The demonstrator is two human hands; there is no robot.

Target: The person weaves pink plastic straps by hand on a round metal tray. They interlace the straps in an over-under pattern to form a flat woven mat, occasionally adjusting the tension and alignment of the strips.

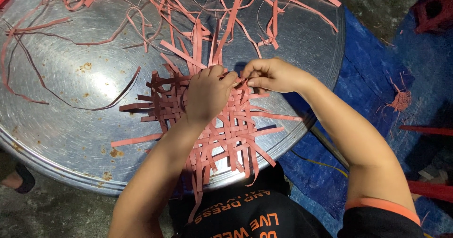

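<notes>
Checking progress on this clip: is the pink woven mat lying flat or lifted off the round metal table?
Flat: the woven mat lies spread on the metal table, left hand pressing it.
</notes>
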